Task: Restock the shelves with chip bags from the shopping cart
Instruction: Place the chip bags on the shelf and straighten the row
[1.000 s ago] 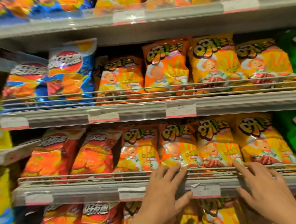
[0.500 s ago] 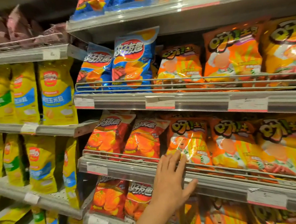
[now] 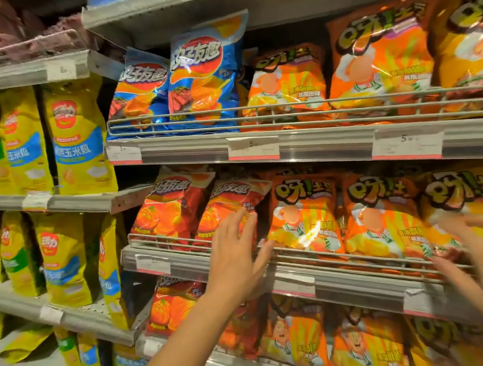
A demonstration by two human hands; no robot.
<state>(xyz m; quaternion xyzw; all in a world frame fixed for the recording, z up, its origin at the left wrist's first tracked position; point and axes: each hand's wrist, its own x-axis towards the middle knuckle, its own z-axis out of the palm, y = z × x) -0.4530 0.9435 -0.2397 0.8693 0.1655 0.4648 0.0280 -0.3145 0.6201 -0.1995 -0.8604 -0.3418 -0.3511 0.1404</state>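
Right now my left hand (image 3: 234, 257) lies flat, fingers (image 3: 244, 221) straight, against the upright glossy red chip bag (image 3: 230, 209). My right hand (image 3: 479, 249), blurred, spreads loosely over the orange foil bags (image 3: 380, 216) rightward, holding nothing.

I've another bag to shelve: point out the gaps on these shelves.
Dark gap on the top tier between the blue bags and the orange bags. A slimmer one on the middle tier, between the red bags and orange bags, by the left hand. Rightward, bags overlap, crowded, where the right hand is.
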